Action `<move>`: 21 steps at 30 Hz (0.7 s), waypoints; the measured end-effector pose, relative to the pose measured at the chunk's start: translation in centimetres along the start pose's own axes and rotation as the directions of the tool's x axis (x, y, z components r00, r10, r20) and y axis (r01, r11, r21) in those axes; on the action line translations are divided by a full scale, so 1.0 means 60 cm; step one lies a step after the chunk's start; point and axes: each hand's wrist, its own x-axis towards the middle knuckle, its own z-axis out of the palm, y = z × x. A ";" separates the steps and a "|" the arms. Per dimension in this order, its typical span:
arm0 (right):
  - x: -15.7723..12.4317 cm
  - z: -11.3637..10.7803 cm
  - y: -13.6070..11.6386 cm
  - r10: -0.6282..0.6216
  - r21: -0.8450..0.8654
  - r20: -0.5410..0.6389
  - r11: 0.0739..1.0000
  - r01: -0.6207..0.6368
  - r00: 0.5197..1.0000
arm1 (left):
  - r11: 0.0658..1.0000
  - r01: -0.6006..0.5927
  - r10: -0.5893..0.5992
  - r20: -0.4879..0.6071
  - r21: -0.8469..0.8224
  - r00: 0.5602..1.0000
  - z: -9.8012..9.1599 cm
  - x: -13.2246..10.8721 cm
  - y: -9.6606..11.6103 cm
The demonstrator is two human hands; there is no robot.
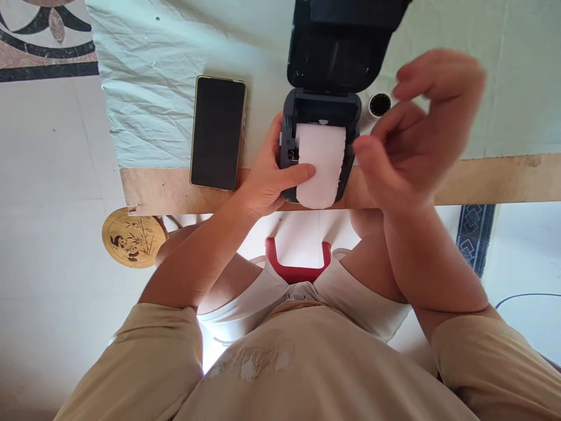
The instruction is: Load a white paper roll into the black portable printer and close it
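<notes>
A small dark receipt printer (289, 126) stands at the table's front edge with its lid (337, 49) swung up and away from me. White paper (322, 155) from inside it drapes toward me over the printer's front. My left hand (274, 175) grips the printer's left side, its thumb lying on the paper. To the right, my right hand (421, 134) hovers with fingers curled and apart, slightly blurred, holding nothing that I can see. Its thumb is close to the printer's right side. Just beyond those fingers is a small white cylinder with a black top (379, 105).
Left of the printer lies a phone (218, 133) with a dark screen. A pale green cloth (149, 88) covers the table, leaving a wooden edge strip (495, 178) bare. Below the edge are a round wooden stool top with a panda picture (134, 238) and a red seat frame (298, 273).
</notes>
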 end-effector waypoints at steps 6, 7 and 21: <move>0.013 0.000 -0.008 0.022 0.056 -0.164 0.998 -0.013 0.986 | 0.995 -0.020 0.010 0.093 0.102 0.996 -0.002 0.002 0.004; 0.015 0.001 -0.004 -0.012 0.058 -0.181 0.998 0.023 0.983 | 0.993 -0.027 0.016 0.098 0.111 0.995 -0.003 0.002 0.004; -0.008 0.002 0.007 -0.110 -0.037 -0.009 0.993 0.109 0.994 | 0.997 0.043 -0.043 -0.006 0.065 0.999 -0.005 -0.004 -0.005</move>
